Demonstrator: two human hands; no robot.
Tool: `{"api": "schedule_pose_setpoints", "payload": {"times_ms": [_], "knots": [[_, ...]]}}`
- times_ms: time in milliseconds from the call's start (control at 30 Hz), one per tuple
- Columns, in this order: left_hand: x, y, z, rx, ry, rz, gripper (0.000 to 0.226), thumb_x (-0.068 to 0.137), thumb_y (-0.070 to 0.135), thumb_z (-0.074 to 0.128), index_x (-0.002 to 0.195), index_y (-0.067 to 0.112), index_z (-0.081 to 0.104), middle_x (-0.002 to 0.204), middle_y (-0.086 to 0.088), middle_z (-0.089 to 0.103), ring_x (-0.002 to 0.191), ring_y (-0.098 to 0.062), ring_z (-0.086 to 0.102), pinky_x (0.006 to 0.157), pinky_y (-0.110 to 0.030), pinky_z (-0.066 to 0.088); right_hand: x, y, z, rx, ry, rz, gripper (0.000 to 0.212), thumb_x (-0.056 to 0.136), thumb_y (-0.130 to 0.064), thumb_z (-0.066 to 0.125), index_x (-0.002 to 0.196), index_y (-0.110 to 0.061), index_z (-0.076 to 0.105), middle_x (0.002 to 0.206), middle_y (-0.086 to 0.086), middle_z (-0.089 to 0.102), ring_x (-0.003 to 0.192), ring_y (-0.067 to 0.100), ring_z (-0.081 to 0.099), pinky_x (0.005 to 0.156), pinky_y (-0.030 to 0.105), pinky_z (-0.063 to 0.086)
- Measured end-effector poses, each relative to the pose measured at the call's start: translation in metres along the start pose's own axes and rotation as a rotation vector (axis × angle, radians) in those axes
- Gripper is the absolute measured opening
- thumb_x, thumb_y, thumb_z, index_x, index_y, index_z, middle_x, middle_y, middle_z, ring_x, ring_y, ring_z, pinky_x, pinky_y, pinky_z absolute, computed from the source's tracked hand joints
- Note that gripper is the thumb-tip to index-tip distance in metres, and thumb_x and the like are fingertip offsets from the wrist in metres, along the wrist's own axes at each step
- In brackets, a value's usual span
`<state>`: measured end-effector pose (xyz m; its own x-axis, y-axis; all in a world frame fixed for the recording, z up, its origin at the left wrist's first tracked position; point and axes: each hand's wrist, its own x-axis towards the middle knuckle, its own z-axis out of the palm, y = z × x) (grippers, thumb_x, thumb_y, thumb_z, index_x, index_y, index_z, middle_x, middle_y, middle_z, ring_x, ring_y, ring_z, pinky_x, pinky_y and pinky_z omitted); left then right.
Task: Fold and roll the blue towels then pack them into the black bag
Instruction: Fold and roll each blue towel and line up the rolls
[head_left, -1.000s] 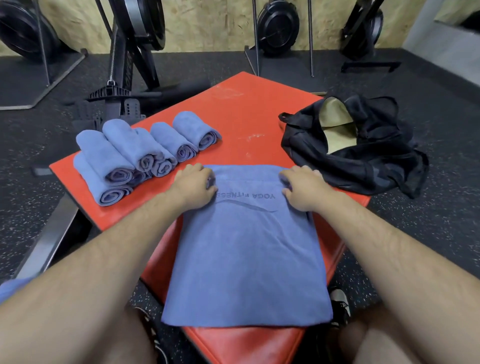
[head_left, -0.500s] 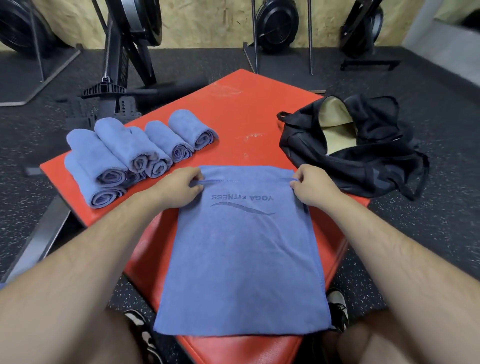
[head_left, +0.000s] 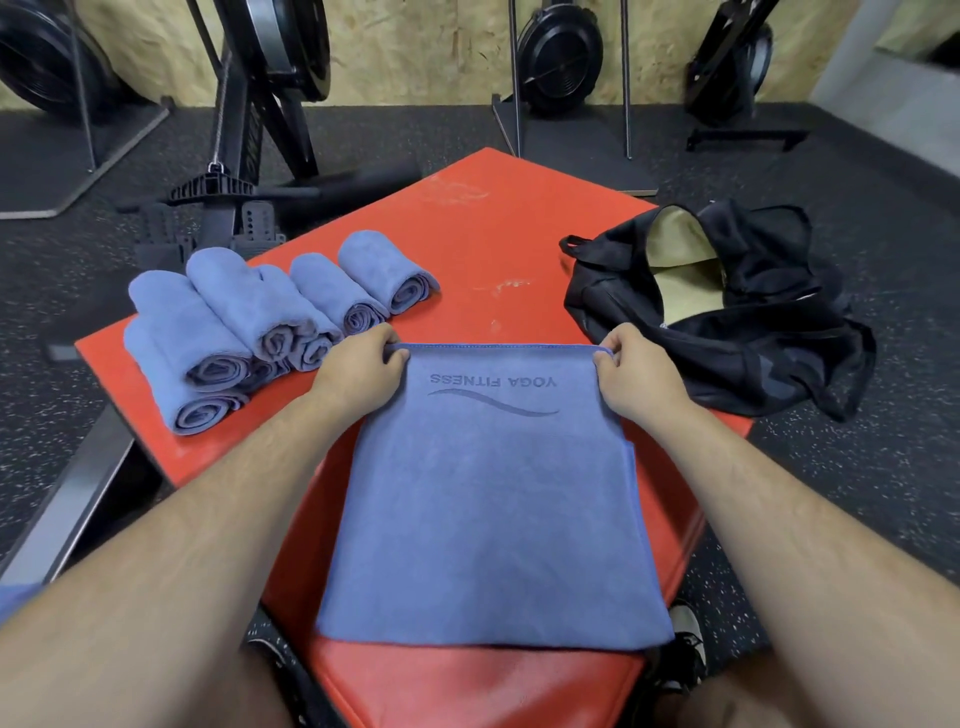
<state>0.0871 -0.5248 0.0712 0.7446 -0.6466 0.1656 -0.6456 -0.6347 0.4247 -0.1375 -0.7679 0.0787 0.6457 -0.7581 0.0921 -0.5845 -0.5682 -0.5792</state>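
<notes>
A folded blue towel (head_left: 493, 519) printed "YOGA FITNESS" lies flat on the red padded box (head_left: 483, 228) in front of me. My left hand (head_left: 358, 364) pinches its far left corner and my right hand (head_left: 636, 371) pinches its far right corner, with the far edge stretched straight between them. Several rolled blue towels (head_left: 249, 322) are piled at the left of the box. The black bag (head_left: 727, 322) lies open at the right edge, its tan lining showing.
Rowing machines and black fan wheels (head_left: 561, 52) stand on the dark rubber floor behind the box. A metal rail (head_left: 67, 499) runs along the lower left. My shoes (head_left: 685, 644) show below the box's near edge.
A second ago both hands held the towel's far end bunched under curled fingers. The edge has been let out flat, and each hand has shifted outward to a corner.
</notes>
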Motion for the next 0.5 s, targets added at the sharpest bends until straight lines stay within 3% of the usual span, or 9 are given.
{"api": "schedule_pose_setpoints", "payload": {"times_ms": [167,300,367,500], "knots": [[0.010,0.001,0.007,-0.003,-0.019,-0.028,0.017,0.096,0.026,0.056,0.094,0.010,0.061,0.087,-0.005,0.064,0.087,-0.029,0.059,0.066,-0.033,0.034,0.014,-0.007,0.012,-0.192,-0.031,-0.009,0.010,0.098,-0.023,0.047,0.099,-0.015,0.052,0.094,0.008,0.065,0.087,0.032,0.056,0.070,0.036,0.040],[0.010,0.003,0.008,0.027,-0.037,-0.022,0.021,0.091,0.030,0.058,0.103,0.014,0.064,0.094,-0.002,0.067,0.088,-0.024,0.059,0.069,-0.032,0.039,0.016,-0.011,0.018,-0.258,-0.095,0.011,0.023,0.095,-0.029,0.051,0.111,-0.016,0.060,0.105,0.006,0.067,0.100,0.033,0.060,0.074,0.036,0.048],[0.009,0.002,0.008,0.041,-0.047,-0.006,0.024,0.092,0.031,0.058,0.108,0.015,0.065,0.099,-0.002,0.068,0.094,-0.025,0.061,0.071,-0.032,0.041,0.014,-0.012,0.019,-0.269,-0.095,0.003,0.019,0.097,-0.031,0.052,0.106,-0.017,0.060,0.103,0.006,0.067,0.097,0.032,0.060,0.074,0.037,0.048],[0.009,0.000,0.010,0.006,-0.068,0.047,0.014,0.092,0.022,0.058,0.096,0.010,0.063,0.092,-0.007,0.063,0.090,-0.029,0.059,0.072,-0.036,0.044,0.009,-0.013,0.020,-0.291,-0.093,-0.076,0.016,0.102,-0.030,0.047,0.101,-0.016,0.054,0.107,0.008,0.058,0.096,0.032,0.056,0.072,0.040,0.047]]}}
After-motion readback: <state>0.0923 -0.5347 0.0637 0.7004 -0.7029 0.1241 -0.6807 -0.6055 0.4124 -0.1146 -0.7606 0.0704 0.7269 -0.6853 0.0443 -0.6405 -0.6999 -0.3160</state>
